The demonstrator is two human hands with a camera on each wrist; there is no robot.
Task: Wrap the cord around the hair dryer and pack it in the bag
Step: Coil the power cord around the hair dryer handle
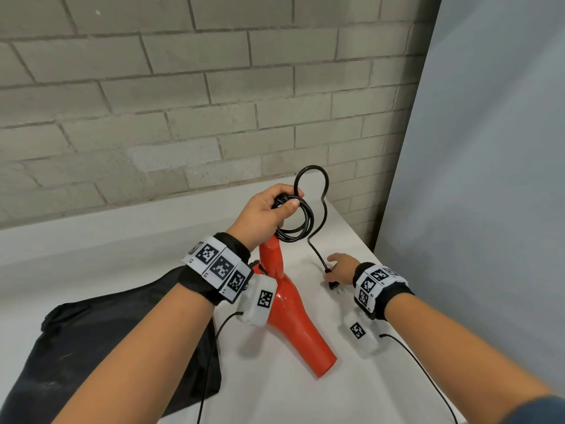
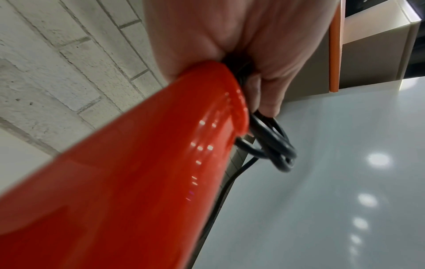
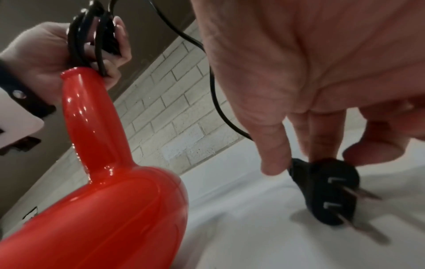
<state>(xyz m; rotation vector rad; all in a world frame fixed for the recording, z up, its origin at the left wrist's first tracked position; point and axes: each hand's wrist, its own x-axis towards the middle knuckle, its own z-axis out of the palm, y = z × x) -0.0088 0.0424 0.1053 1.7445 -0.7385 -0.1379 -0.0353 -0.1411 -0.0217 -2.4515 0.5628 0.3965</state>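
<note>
While fingers point(image 3: 319, 138) touch it, plug point(image 3: 326, 189) lies tabled.

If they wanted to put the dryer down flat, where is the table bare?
Bare table lies between the wall and the black bag, and near the front edge right of the hair dryer. It is crowded around the plug, where the right hand reaches.

The left wrist band point(image 1: 218, 266) hides part of the hair dryer point(image 1: 293, 319).

Grey brick wall point(image 1: 183, 102) rises behind a white table point(image 1: 122, 246).
</note>
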